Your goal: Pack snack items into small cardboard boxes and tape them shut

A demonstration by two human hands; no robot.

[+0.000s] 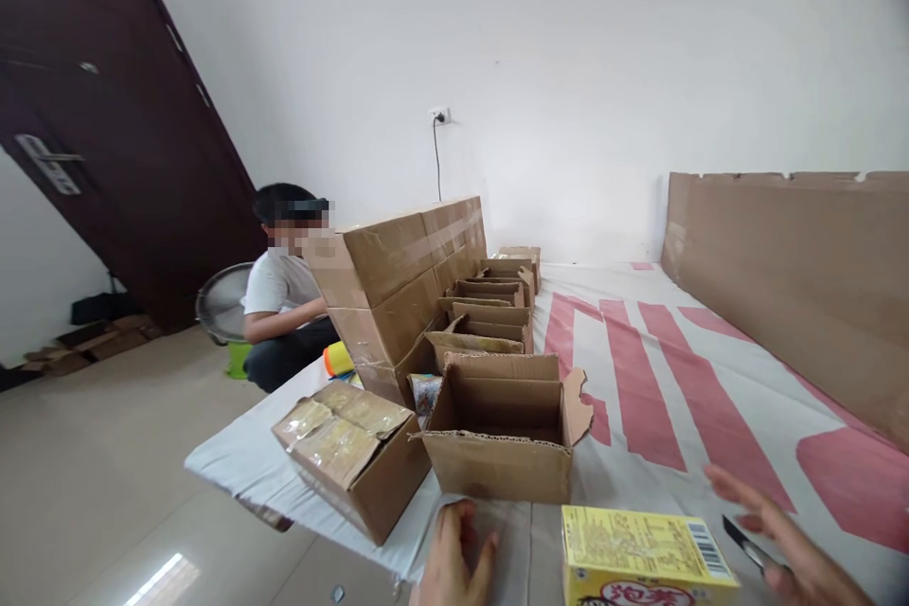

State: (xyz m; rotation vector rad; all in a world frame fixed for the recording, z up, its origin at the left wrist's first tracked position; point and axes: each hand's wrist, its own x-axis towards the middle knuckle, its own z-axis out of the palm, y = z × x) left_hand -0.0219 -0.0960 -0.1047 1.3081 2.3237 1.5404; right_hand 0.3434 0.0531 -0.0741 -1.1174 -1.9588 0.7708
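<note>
At the near edge of the table is my left hand (454,557), fingers bent and thumb apart, with nothing visible between them. It is just in front of an open, upright cardboard box (497,472) whose inside looks bare. To its right sits a yellow printed carton (639,544) with a barcode and red lettering, cut off by the lower frame edge. My right hand (795,540) is beside that carton, index finger stretched forward. A utility knife (745,544) lies between its thumb and fingers, blade pointing away; the grip looks loose, and the handle's end is hidden.
A taped box (351,454) stands at the table's left corner. Behind are stacked closed boxes (390,265) and a row of open boxes (490,327). A person (284,294) crouches at the left. A large cardboard sheet (788,275) borders the right side.
</note>
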